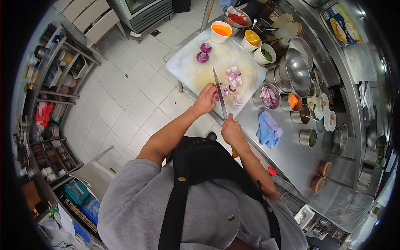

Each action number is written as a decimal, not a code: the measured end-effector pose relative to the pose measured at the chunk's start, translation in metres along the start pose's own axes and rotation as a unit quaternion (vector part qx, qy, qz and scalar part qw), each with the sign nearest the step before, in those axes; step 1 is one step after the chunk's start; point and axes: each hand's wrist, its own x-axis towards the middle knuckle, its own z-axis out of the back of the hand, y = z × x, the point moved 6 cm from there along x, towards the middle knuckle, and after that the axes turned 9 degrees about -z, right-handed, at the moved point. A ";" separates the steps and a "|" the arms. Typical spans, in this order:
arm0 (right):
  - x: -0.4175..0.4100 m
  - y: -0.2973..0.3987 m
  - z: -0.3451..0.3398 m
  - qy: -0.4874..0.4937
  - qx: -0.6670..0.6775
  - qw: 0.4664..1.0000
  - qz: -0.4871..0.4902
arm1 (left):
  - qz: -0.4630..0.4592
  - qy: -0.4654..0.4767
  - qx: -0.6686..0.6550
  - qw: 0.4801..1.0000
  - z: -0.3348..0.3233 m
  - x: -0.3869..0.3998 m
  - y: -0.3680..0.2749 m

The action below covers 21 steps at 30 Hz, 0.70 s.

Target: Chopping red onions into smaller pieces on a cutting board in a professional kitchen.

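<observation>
My right hand (232, 129) grips the handle of a kitchen knife (220, 93), whose blade points away from me across a white cutting board (187, 68). Fingers of my left hand (206, 98) hold a piece of red onion (217, 96) against the blade's left side. Cut red onion (233, 78) lies in a pile right of the blade, with smaller pieces (237, 98) nearer the board's edge. Two peeled red onion pieces (203, 57) rest farther back on the board. A steel container of sliced red onion (269, 97) stands just right of the board.
White tubs with orange contents (221, 31), yellow pieces (251, 40) and chopped greens (265, 54) line the board's back right side. A blue cloth (269, 129) lies on the steel counter (281, 162). Beyond are steel bowls (295, 72) and a steel container (308, 137). Shelving (56, 93) stands left.
</observation>
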 end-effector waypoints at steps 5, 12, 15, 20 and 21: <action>0.006 -0.006 -0.012 0.002 -0.007 1.000 -0.010 | -0.005 0.003 -0.006 1.000 -0.001 0.002 -0.001; 0.023 -0.004 -0.012 -0.025 -0.001 1.000 0.015 | -0.005 -0.005 -0.018 1.000 -0.001 0.002 0.003; 0.004 0.002 -0.003 -0.013 -0.001 1.000 0.006 | 0.017 0.003 -0.018 1.000 -0.001 -0.002 0.004; 0.004 0.002 -0.001 -0.015 -0.009 1.000 0.000 | 0.017 0.006 -0.025 1.000 -0.002 0.000 0.004; 0.005 0.002 -0.002 -0.013 -0.008 1.000 0.002 | 0.017 0.007 -0.026 1.000 -0.002 0.000 0.003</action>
